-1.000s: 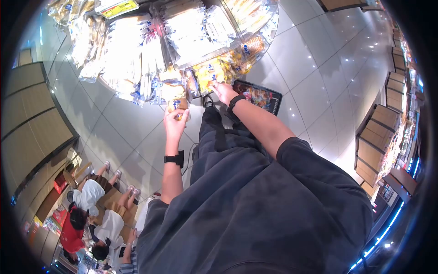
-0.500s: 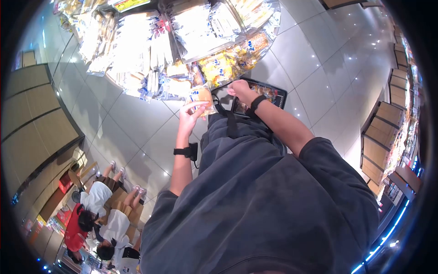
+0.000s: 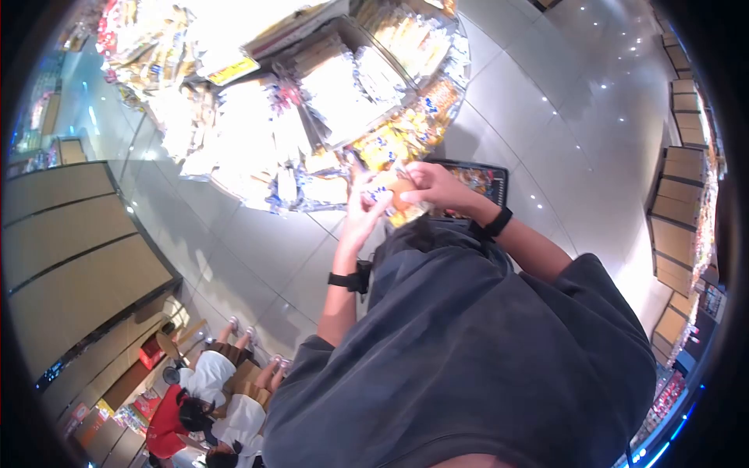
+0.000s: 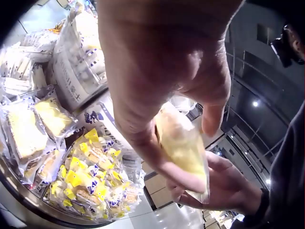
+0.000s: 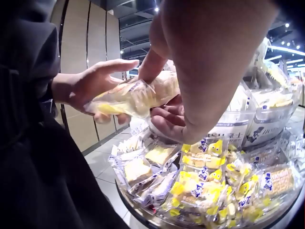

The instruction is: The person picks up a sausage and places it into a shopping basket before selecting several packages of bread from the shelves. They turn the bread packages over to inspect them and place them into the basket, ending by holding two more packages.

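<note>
A bread bun in a clear plastic wrapper (image 3: 399, 189) is held in front of my body, near the display's edge. From one side my left hand (image 3: 363, 212) holds it, thumb and fingers on opposite faces of the pack (image 4: 183, 143). On the other side my right hand (image 3: 449, 189) pinches the wrapper, and the right wrist view shows its fingers curled at that end of the pack (image 5: 138, 98). Just beyond the hands lie yellow-printed snack packs (image 3: 386, 147) in a pile on the display.
A round display (image 3: 257, 140) full of wrapped breads curves ahead of me. Close to my right hand, a dark basket (image 3: 503, 187) with packs in it is low by my legs. Wooden cabinets (image 3: 86, 249) line the left. Several people (image 3: 214, 390) are at the lower left.
My left hand has brought the wrapped bun away from the display and to the right. My right hand has left the yellow packs, passed over the basket and come onto the bun's wrapper.
</note>
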`<state>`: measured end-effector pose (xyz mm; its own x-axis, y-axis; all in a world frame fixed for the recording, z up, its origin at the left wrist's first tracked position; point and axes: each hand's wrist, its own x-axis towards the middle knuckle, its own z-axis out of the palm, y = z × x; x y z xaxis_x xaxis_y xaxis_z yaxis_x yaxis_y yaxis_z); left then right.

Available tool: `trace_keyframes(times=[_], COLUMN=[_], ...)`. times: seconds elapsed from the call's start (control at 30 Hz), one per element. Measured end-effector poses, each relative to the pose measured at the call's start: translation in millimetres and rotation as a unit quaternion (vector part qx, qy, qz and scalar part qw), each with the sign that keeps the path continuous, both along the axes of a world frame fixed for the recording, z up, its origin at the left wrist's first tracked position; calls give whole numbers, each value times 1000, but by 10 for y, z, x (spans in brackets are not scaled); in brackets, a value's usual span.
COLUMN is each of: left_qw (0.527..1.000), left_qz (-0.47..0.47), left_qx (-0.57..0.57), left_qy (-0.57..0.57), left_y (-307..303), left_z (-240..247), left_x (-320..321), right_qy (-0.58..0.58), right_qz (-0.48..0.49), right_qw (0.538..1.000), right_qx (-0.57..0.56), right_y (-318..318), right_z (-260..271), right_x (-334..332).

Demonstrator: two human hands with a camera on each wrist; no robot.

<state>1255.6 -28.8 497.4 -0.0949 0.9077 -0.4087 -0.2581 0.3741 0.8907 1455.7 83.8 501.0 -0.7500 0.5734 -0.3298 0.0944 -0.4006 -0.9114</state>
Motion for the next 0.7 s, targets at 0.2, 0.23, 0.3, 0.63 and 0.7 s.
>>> trace_keyframes(times=[0.2,0.23,0.3,0.63,0.7], left_qw=[987,974,967,979,988], left_qz=[118,153,155,95,84], left_qx=[24,18,34,66,72], left_qy=[-106,-165,-199,-168,-110], left_y=[187,188,231,284,297], left_z=[158,218,343,863,877], left_x=[19,65,57,59,70], right_qy=[-44,-53,-78,-36,-39], right_qz=[-40,-70,-54,-113,-123], right_qw=[996,989,995,993,991], right_qx=[69,123,26,-9,-16], right_y=[42,4,43,69,85], right_z=[616,570,786,1011,1049], right_x=[-120,-57,-17,127,146])
